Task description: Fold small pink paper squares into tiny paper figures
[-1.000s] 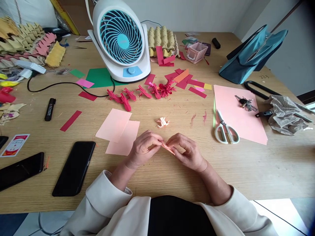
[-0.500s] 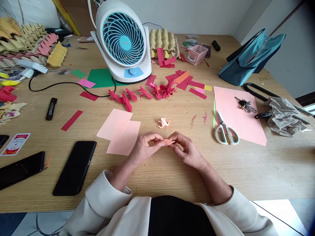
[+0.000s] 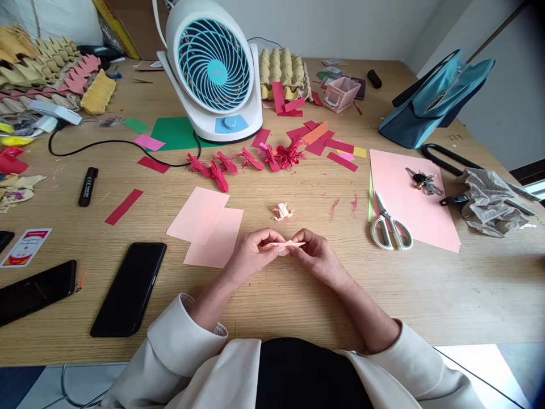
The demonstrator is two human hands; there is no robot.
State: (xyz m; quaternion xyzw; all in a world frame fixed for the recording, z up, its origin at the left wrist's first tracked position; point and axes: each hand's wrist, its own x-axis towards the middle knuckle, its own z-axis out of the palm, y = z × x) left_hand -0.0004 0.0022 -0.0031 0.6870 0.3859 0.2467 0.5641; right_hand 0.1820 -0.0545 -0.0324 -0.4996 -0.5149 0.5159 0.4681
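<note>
A small folded piece of pale pink paper (image 3: 289,244) is pinched between both hands, just above the wooden table. My left hand (image 3: 254,250) grips its left part with thumb and fingers. On the opposite end, my right hand (image 3: 318,254) closes thumb and fingers on the paper. Beyond my fingertips lies a small pale pink folded paper figure (image 3: 283,212). Two flat pink paper sheets (image 3: 200,218) overlap beside my left hand. Farther back, several red folded paper figures (image 3: 227,163) stretch in a row.
A white fan (image 3: 215,65) stands at the back. Scissors (image 3: 390,227) rest partly on pink sheets (image 3: 421,210) at the right, with keys (image 3: 428,183) on them. To the left lie a black phone (image 3: 128,289) and a marker (image 3: 88,186). A blue bag (image 3: 419,108) stands back right.
My right thumb and fingers have closed in on the paper's right end. The folded paper has turned slightly and shows more of its lower layer. My left hand has hardly moved.
</note>
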